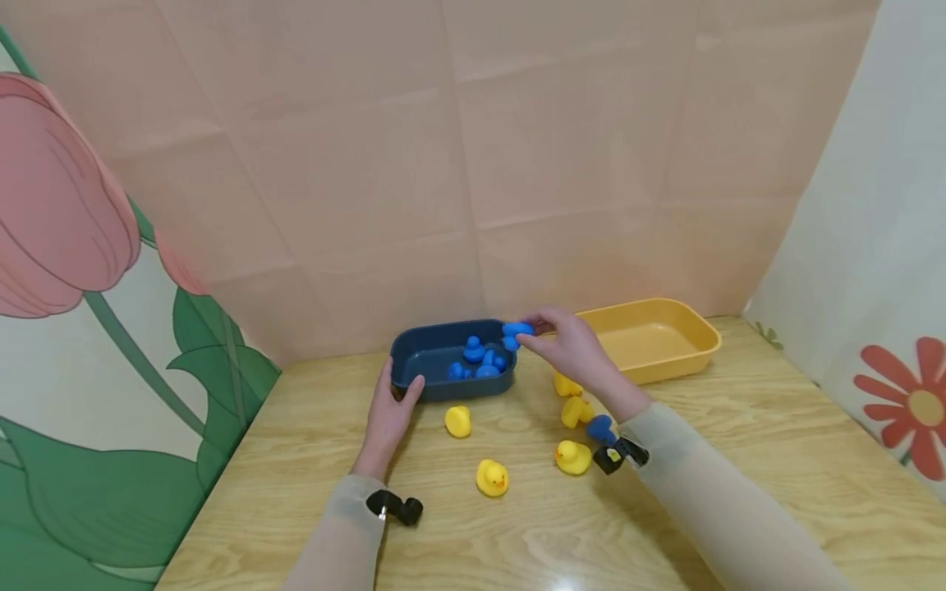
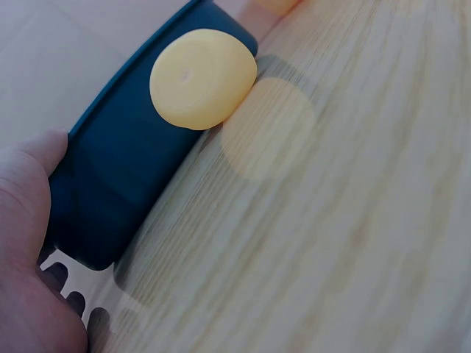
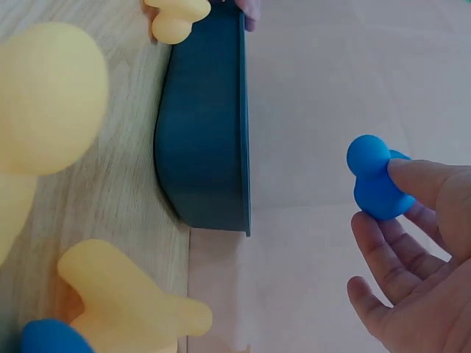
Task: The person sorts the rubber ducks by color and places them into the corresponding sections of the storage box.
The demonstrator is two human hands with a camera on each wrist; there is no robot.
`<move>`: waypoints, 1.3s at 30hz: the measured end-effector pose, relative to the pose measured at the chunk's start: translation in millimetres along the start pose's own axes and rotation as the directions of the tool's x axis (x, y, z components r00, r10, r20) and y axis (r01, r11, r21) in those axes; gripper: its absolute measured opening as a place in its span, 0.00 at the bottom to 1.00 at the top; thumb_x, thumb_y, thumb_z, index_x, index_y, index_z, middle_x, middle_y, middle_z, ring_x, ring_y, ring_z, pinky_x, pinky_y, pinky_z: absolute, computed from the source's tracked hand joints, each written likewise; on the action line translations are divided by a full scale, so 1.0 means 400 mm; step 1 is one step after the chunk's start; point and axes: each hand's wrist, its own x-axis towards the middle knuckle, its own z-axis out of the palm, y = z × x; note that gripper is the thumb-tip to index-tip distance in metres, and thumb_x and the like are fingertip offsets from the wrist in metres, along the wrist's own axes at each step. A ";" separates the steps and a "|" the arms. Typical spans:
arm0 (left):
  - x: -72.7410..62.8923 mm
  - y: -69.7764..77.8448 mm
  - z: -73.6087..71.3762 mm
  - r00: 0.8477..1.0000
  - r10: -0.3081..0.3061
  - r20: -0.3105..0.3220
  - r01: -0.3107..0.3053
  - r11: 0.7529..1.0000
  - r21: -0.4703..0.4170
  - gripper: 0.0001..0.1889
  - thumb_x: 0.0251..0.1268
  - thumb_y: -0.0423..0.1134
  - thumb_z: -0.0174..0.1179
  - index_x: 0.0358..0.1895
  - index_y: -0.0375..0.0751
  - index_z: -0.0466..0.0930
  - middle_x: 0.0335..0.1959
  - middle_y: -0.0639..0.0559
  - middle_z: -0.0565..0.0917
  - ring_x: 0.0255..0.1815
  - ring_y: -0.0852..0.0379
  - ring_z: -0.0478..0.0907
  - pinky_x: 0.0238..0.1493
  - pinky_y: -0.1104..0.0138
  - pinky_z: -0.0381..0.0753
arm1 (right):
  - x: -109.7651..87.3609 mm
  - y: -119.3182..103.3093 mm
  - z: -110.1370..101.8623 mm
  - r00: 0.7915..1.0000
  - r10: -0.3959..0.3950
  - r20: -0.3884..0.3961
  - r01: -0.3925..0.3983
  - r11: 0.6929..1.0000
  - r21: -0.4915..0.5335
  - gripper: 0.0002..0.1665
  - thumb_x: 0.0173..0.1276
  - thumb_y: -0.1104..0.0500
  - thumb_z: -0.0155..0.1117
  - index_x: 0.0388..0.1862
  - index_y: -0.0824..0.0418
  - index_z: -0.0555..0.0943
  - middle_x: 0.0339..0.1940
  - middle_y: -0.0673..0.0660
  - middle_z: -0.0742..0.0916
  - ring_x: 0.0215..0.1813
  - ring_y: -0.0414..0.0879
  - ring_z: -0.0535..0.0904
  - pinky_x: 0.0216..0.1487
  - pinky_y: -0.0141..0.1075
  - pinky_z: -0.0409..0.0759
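Observation:
A dark blue tray (image 1: 452, 394) holds several small blue toy ducks (image 1: 474, 350). My left hand (image 1: 389, 414) grips its left end, the thumb on the near wall and the fingers around the end, as the left wrist view also shows. Over the tray's right end, my right hand (image 1: 565, 341) pinches a blue toy duck (image 3: 379, 176) between thumb and fingers. That duck is above rim height in the right wrist view. Nearest the tray's front wall lies a yellow toy duck (image 1: 458, 421), tipped with its flat base showing in the left wrist view (image 2: 202, 79).
A yellow tray (image 1: 665, 361) stands at the back right, by the pink backdrop. More yellow ducks (image 1: 492, 478) (image 1: 573, 457) (image 1: 576, 411) lie on the wooden table, several below my right forearm. A loose blue duck (image 1: 602, 429) is beside my right wrist strap.

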 end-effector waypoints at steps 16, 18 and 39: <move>-0.003 -0.008 0.001 1.000 0.024 -0.004 -0.024 1.000 0.014 0.51 0.83 0.62 0.63 0.92 0.42 0.46 0.92 0.41 0.51 0.91 0.39 0.48 0.87 0.42 0.52 | 0.052 -0.006 0.037 0.998 0.056 -0.004 -0.056 0.998 -0.026 0.15 0.79 0.57 0.76 0.58 0.62 0.86 0.56 0.60 0.89 0.60 0.58 0.86 0.60 0.53 0.88; -0.004 -0.008 0.001 1.000 0.023 -0.004 -0.023 1.000 0.014 0.52 0.82 0.64 0.63 0.93 0.43 0.46 0.92 0.42 0.51 0.91 0.40 0.48 0.87 0.43 0.52 | 0.059 -0.007 0.043 0.998 0.065 0.003 -0.065 0.998 -0.017 0.15 0.79 0.57 0.76 0.58 0.62 0.86 0.56 0.61 0.88 0.59 0.59 0.86 0.60 0.53 0.89; 0.004 -0.006 0.005 1.000 0.027 -0.010 -0.027 1.000 0.007 0.48 0.84 0.56 0.64 0.92 0.42 0.46 0.92 0.41 0.51 0.91 0.39 0.48 0.88 0.42 0.51 | 0.090 -0.007 0.100 0.988 0.141 0.063 -0.141 0.990 -0.008 0.15 0.79 0.57 0.76 0.57 0.59 0.82 0.56 0.59 0.88 0.58 0.58 0.87 0.56 0.50 0.91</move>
